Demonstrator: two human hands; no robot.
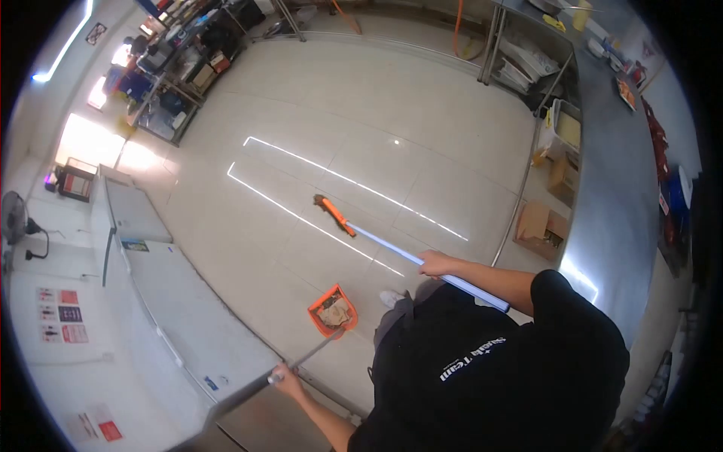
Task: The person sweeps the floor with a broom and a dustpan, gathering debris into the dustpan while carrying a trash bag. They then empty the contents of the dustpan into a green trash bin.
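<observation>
My right hand [437, 264] is wrapped around the pale blue handle [388, 246] of a broom. Its orange head with dark bristles [331, 215] rests on the tiled floor out in front of me. Lower left, my left hand [282, 379] grips the end of the long handle [315, 349] of a dustpan. The orange dustpan [316, 322] sits on the floor near my shoe, holding a crumpled tan piece [334, 313] and some small debris I cannot make out. Pan and broom head are apart.
White chest freezers [188, 316] line the left side. A steel counter [614, 196] runs along the right, with cardboard boxes [541, 228] and a white bin [561, 128] below. A loaded shelf rack [169, 94] stands at the back left. Light strips reflect on the floor [422, 151].
</observation>
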